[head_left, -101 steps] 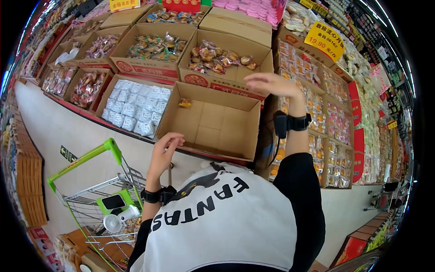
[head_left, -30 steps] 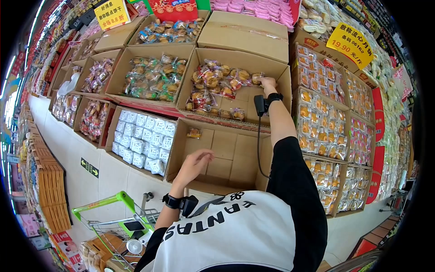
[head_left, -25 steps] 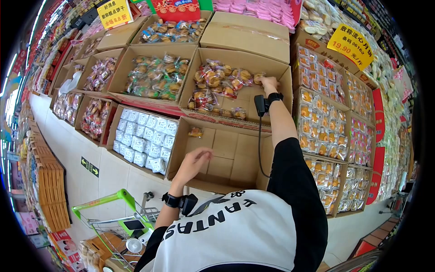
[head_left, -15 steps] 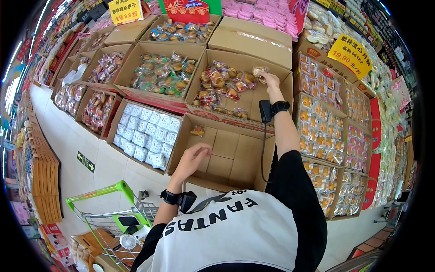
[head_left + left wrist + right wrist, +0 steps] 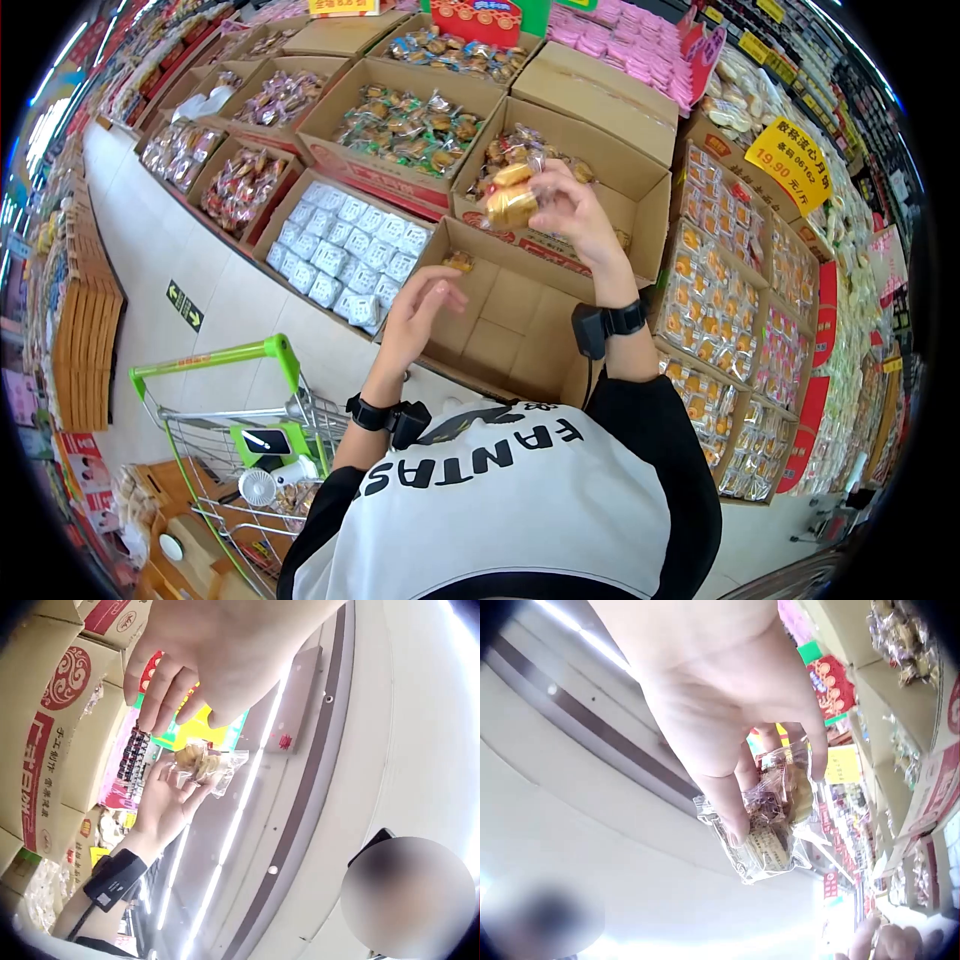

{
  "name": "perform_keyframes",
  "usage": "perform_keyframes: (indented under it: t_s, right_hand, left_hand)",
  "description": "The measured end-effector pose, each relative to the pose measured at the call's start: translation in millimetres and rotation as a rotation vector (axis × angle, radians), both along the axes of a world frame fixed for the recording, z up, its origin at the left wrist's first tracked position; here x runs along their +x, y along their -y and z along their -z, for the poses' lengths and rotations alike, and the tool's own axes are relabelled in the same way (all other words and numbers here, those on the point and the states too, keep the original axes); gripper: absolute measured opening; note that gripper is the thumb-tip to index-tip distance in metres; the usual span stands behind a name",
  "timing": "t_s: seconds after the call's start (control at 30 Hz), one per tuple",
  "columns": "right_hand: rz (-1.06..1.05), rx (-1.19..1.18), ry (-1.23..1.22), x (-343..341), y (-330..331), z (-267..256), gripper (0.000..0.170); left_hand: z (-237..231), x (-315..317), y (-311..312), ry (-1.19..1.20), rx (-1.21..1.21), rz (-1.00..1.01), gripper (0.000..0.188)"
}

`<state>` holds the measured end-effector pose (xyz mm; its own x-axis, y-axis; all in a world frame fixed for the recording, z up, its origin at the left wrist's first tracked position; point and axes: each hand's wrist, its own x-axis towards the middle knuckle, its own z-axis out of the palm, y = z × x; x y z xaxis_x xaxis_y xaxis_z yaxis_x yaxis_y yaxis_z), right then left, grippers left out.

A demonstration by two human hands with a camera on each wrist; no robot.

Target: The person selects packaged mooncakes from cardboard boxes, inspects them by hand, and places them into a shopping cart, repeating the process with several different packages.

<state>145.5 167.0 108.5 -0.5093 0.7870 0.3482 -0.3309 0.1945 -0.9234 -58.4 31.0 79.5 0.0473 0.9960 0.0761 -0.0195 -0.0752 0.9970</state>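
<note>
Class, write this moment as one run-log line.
right hand: holding wrapped pastries | left hand: empty | nearest carton: one packet visible | shopping cart: person's left

A yellow, cut-cornered card sign (image 5: 788, 165) reads "散称流心月饼 条码 06162 19.90 元/斤"; a white-and-black fabric shirt (image 5: 500, 520) shows "FANTAS".

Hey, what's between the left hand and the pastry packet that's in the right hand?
In the head view, a lone small packet in the cardboard box shows between the left hand and the pastry packet, along with bare cardboard.
</note>
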Motion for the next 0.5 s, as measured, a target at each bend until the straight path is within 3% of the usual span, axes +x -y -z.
perform_keyframes:
  t_s: [0.07, 0.13, 0.2, 0.23, 0.27, 0.33, 0.47, 0.5]
  right_hand:
    - [-0.070, -0.010, -0.002, -8.7, 23.0, -22.7, 0.038]
    - [-0.022, 0.356, 0.172, -15.5, 41.5, -33.6, 0.034]
    - [-0.042, 0.364, 0.203, -22.2, 59.0, -41.3, 0.031]
    - [-0.024, 0.494, 0.247, -25.4, 67.3, -43.6, 0.032]
    - [-0.006, 0.625, 0.289, -28.8, 75.2, -44.1, 0.032]
    - [-0.064, 0.576, 0.249, -34.2, 90.7, -41.8, 0.031]
    - [0.054, 0.760, 0.405, -34.4, 115.0, -42.3, 0.036]
    - [0.088, 0.806, 0.436, -35.2, 120.0, -41.6, 0.038]
  left_hand:
    - [-5.3, -3.6, 8.6, 0.191, 0.040, 0.016, 0.029]
    - [-8.8, -7.1, 18.0, 0.180, 0.056, 0.055, 0.038]
    - [-15.3, -5.5, 28.7, 0.411, 0.018, 0.132, 0.047]
    - [-19.5, -6.8, 31.5, 0.423, -0.004, 0.185, 0.053]
    - [-22.3, -6.4, 37.0, 0.426, -0.002, 0.173, 0.053]
    - [-26.1, -2.2, 47.8, 0.501, -0.012, 0.134, 0.054]
    - [-39.0, -5.3, 68.9, 0.541, -0.035, 0.062, 0.042]
    - [-36.7, -6.9, 73.2, 0.648, -0.018, 0.072, 0.046]
